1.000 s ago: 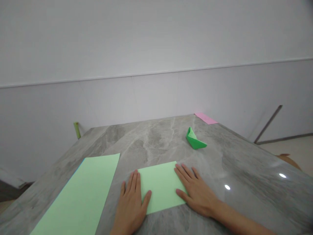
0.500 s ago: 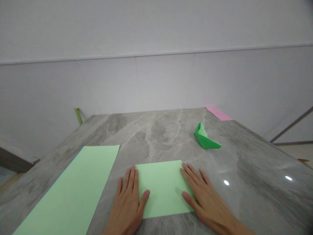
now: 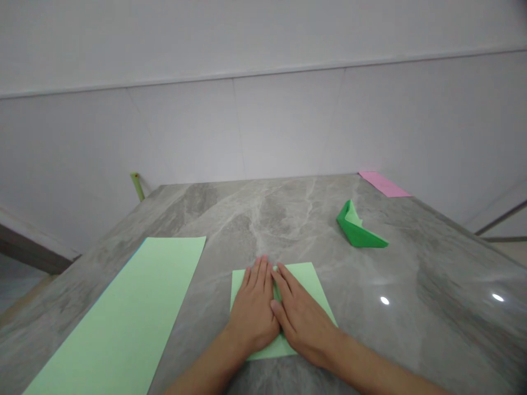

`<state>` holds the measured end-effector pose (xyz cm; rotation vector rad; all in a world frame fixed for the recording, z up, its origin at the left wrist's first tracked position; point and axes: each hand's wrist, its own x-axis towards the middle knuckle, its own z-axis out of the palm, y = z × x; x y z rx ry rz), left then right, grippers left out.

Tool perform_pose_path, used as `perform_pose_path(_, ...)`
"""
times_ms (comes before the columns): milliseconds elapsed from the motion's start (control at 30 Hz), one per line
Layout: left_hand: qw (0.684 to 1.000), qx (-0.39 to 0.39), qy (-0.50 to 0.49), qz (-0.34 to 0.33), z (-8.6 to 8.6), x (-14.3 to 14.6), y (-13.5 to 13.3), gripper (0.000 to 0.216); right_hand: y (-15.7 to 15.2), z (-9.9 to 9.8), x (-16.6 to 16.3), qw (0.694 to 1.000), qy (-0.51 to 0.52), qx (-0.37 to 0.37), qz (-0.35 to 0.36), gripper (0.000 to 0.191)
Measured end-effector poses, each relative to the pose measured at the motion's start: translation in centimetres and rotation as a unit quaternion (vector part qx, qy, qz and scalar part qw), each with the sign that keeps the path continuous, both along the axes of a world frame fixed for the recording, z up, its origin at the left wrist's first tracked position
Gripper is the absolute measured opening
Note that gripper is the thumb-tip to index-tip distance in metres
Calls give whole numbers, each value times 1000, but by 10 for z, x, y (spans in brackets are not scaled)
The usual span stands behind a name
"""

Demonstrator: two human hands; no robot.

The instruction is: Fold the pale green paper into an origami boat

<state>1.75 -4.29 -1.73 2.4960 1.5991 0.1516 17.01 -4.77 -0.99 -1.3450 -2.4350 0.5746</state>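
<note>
A light green sheet of paper [image 3: 307,277] lies flat on the grey marbled table, close in front of me. My left hand [image 3: 257,310] rests palm down on its middle, with the fingers stretched toward the far edge. Right beside it, my right hand [image 3: 302,315] also lies flat on the paper, its fingers slanting in to the left. The fingertips of both hands almost meet near the far edge. Much of the sheet's centre is hidden beneath them. Neither hand grips anything.
At the left lies a long light green paper [image 3: 119,312]. A green folded paper boat [image 3: 360,230] sits at the right, beyond my hands. A pink paper [image 3: 385,184] lies at the far right corner, against the white wall [image 3: 284,120].
Both hands have slid inward from the sheet's left and right edges to its middle, and now lie side by side. The view has shifted slightly.
</note>
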Motion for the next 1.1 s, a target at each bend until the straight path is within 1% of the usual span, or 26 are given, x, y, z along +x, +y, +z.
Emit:
perform_pose_path(133, 999, 19, -1, 49, -4, -6, -1, 73, 9, -4, 26, 997, -48, 34, -42, 69)
perform_pose_path(200, 998, 32, -6, 59, -5, -9, -1, 73, 16, -6, 41, 994, -66, 48, -66, 73)
perform_pose_path(267, 997, 44, -10, 57, -4, -12, 0, 69, 21, -7, 50, 992, -76, 59, -80, 69)
perform_pose_path(367, 997, 60, -18, 55, 3, -18, 5, 59, 29, -6, 53, 988, -78, 85, -104, 57)
perform_pose_path(400, 996, 65, -23, 59, 7, -20, 8, 55, 31, -4, 51, 986, -78, 99, -105, 54)
perform_pose_path(467, 996, 70, -33, 55, 14, -25, 14, 49, 35, 0, 48, 985, -83, 126, -83, 53)
perform_pose_path(533, 996, 69, -44, 44, 18, -30, 20, 48, 38, 5, 46, 985, -88, 140, -52, 50)
perform_pose_path(600, 996, 60, -58, 39, 19, -34, 25, 47, 41, 7, 49, 985, -86, 142, -41, 48)
perform_pose_path(633, 996, 52, -65, 39, 19, -36, 27, 43, 42, 8, 51, 986, -81, 141, -42, 49)
perform_pose_path(700, 995, 37, -82, 42, 19, -38, 29, 28, 44, 8, 56, 986, -66, 146, -49, 51)
perform_pose_path(767, 994, 35, -99, 40, 19, -38, 28, 14, 45, 8, 59, 985, -43, 157, -54, 46)
perform_pose_path(833, 990, 54, -122, 37, 21, -36, 26, 12, 45, 9, 58, 983, -11, 173, -55, 35)
perform_pose_path(933, 980, 98, -171, 31, 24, -29, 23, 12, 43, 14, 55, 977, 33, 206, -37, 13)
perform_pose_path(967, 976, 111, -187, 29, 25, -27, 22, 12, 42, 16, 54, 974, 46, 221, -32, 10)
perform_pose_path(1033, 967, 133, -213, 36, 25, -27, 23, 10, 42, 19, 54, 966, 66, 245, -38, 12)
perform_pose_path(1100, 958, 139, -242, 66, 24, -29, 24, 8, 43, 20, 56, 961, 77, 256, -64, 12)
